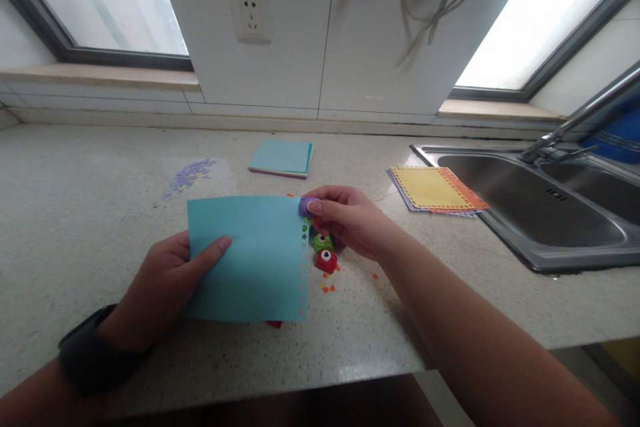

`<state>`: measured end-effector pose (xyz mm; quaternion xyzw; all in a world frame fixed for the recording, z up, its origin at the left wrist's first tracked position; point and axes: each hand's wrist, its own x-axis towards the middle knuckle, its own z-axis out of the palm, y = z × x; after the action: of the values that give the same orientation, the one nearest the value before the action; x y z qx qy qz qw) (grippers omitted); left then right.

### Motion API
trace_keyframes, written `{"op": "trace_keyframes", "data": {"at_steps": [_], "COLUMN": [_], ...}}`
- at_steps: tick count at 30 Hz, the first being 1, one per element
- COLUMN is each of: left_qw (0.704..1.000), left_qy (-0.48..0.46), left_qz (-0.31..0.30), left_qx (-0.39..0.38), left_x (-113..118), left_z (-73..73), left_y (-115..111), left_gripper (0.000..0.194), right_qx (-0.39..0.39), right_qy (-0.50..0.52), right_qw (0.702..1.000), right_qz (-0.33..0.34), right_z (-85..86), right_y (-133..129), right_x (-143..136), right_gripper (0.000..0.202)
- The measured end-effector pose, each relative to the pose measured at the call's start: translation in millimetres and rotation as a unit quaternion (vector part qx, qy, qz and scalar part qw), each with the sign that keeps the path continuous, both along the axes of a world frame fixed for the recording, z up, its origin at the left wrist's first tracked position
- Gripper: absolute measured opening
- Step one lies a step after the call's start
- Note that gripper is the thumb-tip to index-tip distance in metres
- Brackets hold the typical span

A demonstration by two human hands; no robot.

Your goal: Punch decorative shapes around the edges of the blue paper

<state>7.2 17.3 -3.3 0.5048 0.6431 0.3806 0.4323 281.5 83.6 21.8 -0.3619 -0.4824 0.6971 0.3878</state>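
My left hand (173,267) grips a light blue sheet of paper (250,260) by its left edge, thumb on top and fingers behind. A column of small punched holes runs along the sheet's right edge. At the upper right corner my right hand (345,217) pinches a purple craft punch (306,207), thumb on its top, with the paper's edge at the punch. Below that hand, a green craft punch (323,243) and a red craft punch (327,261) rest on the counter. Something red shows partly from under the sheet's lower edge.
A stack of coloured paper (281,157) lies near the wall. Punched yellow and orange sheets (435,188) are piled beside the steel sink (530,207). Purple and yellow paper bits (190,175) are scattered at left, and orange bits (327,288) lie near the red punch.
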Motion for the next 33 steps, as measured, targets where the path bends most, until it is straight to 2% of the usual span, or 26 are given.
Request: {"op": "trace_keyframes", "data": {"at_steps": [11, 19, 33], "left_qw": [1.0, 1.0, 0.999], "left_qy": [0.014, 0.027, 0.031], "left_qz": [0.004, 0.009, 0.013], "left_qx": [0.005, -0.002, -0.01], "left_x": [-2.5, -0.2, 1.5], "left_z": [-5.4, -2.1, 0.2], "left_y": [0.6, 0.3, -0.8], "left_gripper": [0.043, 0.041, 0.04], "right_qx": [0.003, 0.007, 0.023], "right_qy": [-0.038, -0.048, -0.058], "right_qw": [0.999, 0.999, 0.998], "right_qz": [-0.001, 0.01, 0.004], "right_z": [-1.6, -5.8, -3.5], "right_y": [-1.0, -1.1, -2.3], "right_x": [0.7, 1.8, 1.3], "right_gripper": [0.033, 0.034, 0.035]}}
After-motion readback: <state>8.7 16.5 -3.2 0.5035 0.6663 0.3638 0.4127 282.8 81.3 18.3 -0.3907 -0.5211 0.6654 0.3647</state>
